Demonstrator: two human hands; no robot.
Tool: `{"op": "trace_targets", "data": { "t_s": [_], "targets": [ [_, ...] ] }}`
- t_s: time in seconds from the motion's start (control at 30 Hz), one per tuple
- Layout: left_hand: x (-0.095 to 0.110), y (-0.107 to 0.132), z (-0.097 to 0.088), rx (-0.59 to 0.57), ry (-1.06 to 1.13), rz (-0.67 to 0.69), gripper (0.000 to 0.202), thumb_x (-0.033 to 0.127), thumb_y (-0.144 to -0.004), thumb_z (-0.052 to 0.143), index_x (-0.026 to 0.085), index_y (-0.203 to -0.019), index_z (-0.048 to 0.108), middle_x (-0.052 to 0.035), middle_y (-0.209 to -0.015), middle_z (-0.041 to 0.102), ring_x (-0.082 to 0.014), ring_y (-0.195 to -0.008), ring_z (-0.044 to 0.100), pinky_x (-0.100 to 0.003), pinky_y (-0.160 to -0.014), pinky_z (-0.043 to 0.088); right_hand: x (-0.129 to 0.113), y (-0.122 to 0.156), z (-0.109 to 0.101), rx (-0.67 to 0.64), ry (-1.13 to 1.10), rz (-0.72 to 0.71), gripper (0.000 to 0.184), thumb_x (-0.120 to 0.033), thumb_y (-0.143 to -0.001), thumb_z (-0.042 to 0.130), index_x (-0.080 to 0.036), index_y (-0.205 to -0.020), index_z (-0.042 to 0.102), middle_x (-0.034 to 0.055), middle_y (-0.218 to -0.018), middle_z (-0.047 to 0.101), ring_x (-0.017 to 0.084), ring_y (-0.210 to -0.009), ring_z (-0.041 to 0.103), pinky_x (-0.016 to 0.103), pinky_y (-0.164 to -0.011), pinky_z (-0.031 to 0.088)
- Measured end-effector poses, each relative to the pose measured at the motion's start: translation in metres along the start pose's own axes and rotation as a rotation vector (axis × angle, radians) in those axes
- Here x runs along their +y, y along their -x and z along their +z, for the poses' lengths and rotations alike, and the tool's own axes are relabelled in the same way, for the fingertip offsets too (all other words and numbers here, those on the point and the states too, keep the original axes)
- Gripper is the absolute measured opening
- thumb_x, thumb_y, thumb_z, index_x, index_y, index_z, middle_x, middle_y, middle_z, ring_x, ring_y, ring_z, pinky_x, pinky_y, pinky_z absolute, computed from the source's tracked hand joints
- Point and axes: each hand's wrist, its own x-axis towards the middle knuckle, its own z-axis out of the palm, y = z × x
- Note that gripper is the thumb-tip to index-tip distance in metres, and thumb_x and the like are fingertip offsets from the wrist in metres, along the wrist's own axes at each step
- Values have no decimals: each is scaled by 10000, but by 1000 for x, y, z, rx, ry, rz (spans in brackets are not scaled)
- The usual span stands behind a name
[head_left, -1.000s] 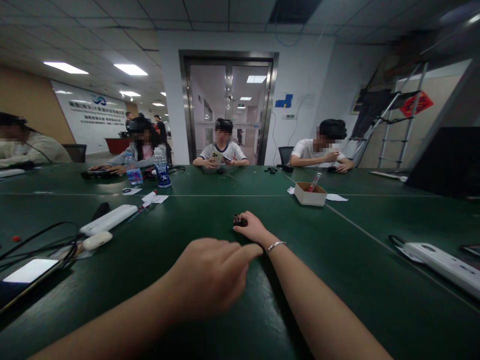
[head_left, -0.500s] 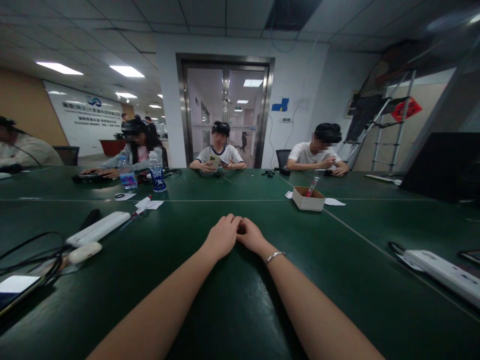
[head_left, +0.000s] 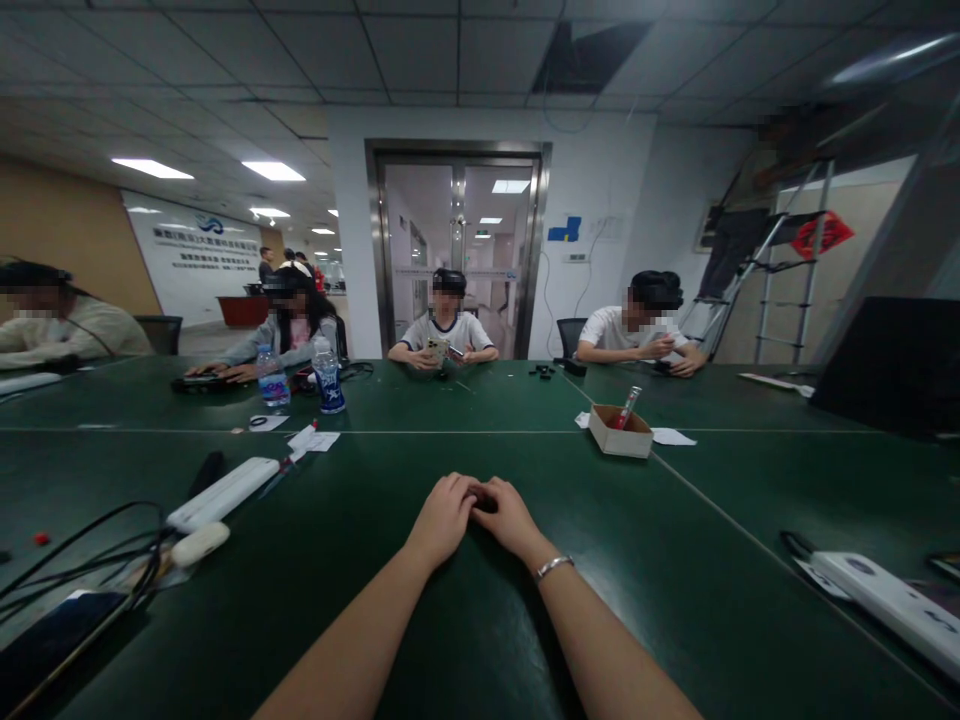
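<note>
Both my hands rest together on the green table (head_left: 600, 560), near its middle. My left hand (head_left: 444, 520) is closed, its fingers curled inward and its back toward me. Against its fingertips sits my right hand (head_left: 508, 515), also closed, with the thumb bent in and a silver bracelet on the wrist. A small dark space shows between the two hands. What they hold there, if anything, is hidden by the fingers.
To the left lie a white power strip (head_left: 225, 494), a white rounded case (head_left: 200, 544), black cables and a phone (head_left: 56, 640). Two bottles (head_left: 328, 378) stand beyond. A small box (head_left: 621, 440) and another power strip (head_left: 885, 590) are on the right. Several people sit opposite.
The whole view has tilted up and turned slightly left, so everything appears lower in the picture. My hands stay joined at the same place on the table, with the fingers slightly shifted.
</note>
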Motion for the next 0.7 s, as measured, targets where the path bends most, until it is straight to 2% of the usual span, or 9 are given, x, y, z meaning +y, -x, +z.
{"op": "trace_targets", "data": {
  "t_s": [0.33,0.53,0.7],
  "targets": [
    [1,4,-5,3,87,-104,252,244,-902,363,226,-1009,591,-42,-1051,562,-168,-988,526,-319,-877,440,-1,6,1,44,-38,21,120,-214,-777,651,-215,-892,685,20,-787,583,188,-764,546,273,-679,404],
    [-3,4,-4,-6,114,-186,196,257,-880,414,207,-942,593,-37,-1003,570,-161,-919,542,-298,-815,447,-1,6,1,46,-66,39,190,-177,-751,643,-221,-930,688,40,-899,647,227,-894,574,326,-806,419],
    [-8,3,-3,8,172,-171,166,273,-854,462,203,-925,594,-32,-987,560,-152,-892,542,-278,-787,446,-5,7,-1,46,-104,72,232,-155,-724,640,-220,-943,679,44,-942,660,234,-922,587,349,-838,432]
  ]
}}
